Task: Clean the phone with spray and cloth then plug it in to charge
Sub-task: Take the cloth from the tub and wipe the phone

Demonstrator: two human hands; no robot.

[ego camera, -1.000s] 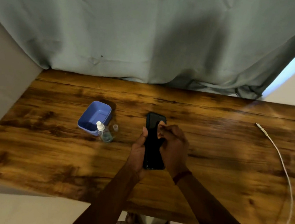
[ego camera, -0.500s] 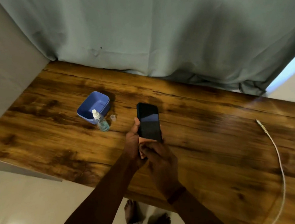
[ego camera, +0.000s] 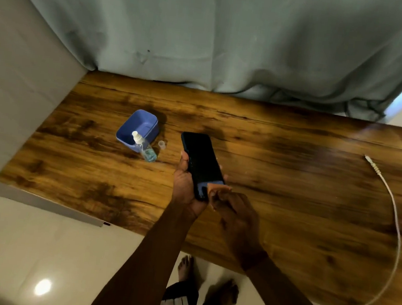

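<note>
My left hand (ego camera: 186,185) holds a black phone (ego camera: 200,161) screen up above the wooden table (ego camera: 291,187). My right hand (ego camera: 235,216) pinches a small orange-tan cloth (ego camera: 216,188) against the phone's near end. A small clear spray bottle (ego camera: 145,147) with a white nozzle stands left of the phone, its clear cap (ego camera: 161,145) beside it. A white charging cable (ego camera: 392,224) curves along the table's right side, with its plug (ego camera: 369,160) lying at the far end.
A blue plastic tub (ego camera: 139,126) stands just behind the spray bottle. A grey-green curtain (ego camera: 208,32) hangs along the table's back edge and a pale wall (ego camera: 15,81) borders the left. My bare feet (ego camera: 205,280) show on the tiled floor below the table's front edge.
My right hand has slid the cloth down the screen from the phone's top to its near end. The view has swung left and down.
</note>
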